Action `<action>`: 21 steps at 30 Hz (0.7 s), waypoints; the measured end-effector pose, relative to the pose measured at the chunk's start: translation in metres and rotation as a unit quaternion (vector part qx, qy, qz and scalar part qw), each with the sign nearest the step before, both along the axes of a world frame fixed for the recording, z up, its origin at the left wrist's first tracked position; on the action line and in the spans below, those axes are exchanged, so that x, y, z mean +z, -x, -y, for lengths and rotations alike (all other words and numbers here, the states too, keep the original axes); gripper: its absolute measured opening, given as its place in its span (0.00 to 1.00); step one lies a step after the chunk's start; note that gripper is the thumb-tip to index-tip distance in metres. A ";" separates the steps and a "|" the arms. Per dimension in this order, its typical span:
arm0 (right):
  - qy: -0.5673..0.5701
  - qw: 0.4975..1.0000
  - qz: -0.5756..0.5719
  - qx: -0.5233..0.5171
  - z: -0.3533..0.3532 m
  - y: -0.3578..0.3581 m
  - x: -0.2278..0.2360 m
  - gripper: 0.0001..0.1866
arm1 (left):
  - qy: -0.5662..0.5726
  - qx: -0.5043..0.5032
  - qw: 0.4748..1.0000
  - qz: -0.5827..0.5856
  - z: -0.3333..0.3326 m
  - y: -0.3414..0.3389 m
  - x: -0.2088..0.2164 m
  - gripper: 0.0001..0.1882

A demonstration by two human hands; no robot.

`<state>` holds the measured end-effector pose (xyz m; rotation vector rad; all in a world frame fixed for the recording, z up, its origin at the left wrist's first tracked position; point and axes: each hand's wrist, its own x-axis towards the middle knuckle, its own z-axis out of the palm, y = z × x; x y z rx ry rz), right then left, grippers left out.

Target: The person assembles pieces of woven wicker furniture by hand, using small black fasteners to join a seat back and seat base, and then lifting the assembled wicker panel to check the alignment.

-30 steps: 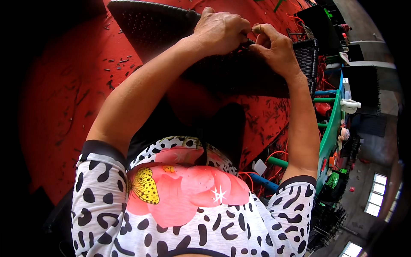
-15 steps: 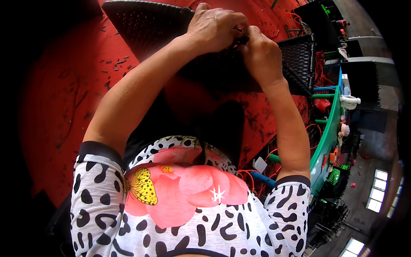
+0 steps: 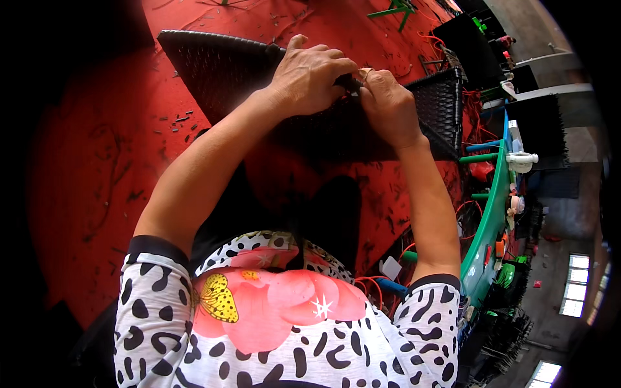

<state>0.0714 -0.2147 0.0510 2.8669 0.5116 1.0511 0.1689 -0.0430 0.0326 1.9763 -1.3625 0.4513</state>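
Red floor (image 3: 90, 174) underneath, a black woven piece (image 3: 217, 68) spread over it in front of the person's knees. At its upper middle, left hand (image 3: 310, 79) curled, fingertip grip hidden, cannot tell; right hand (image 3: 390, 107) just beside, thumb and forefinger pinching a dark strand (image 3: 350, 83); smallest, dark scraps (image 3: 184, 119) on the floor, left.

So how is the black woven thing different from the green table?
The black woven thing is dark; the table is bright green. The woven thing's surface is bumpy with strips and tiny holes, while the table's top looks smooth. The left hand and right hand are working at the woven thing; the table is off to the right, untouched by them.
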 end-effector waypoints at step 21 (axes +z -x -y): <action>-0.265 0.953 -0.094 -0.111 -0.046 0.010 0.013 0.18 | 0.004 -0.031 0.997 0.072 -0.005 -0.005 -0.008 0.17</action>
